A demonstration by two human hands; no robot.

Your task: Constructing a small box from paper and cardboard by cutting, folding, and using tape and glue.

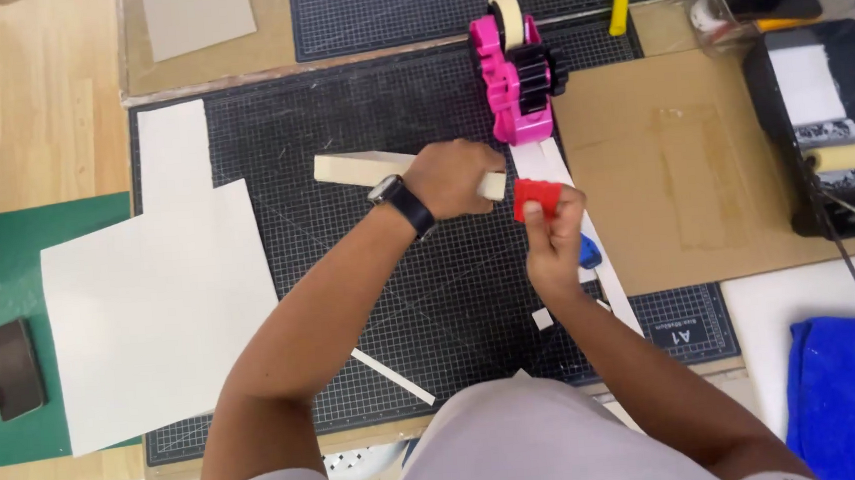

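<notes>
Her left hand (458, 178) grips a cream strip (367, 167), fingers curled round it. The right hand (555, 236) pinches a red block (537, 198) below the pink tape dispenser (514, 74). If either hand shifts, the tape could well go on crooked.

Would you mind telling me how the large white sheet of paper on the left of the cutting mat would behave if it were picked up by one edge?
The large white sheet of paper looks thin and flat, so it would probably droop. It likely weighs little, and may slide easily on the black gridded cutting mat.
</notes>
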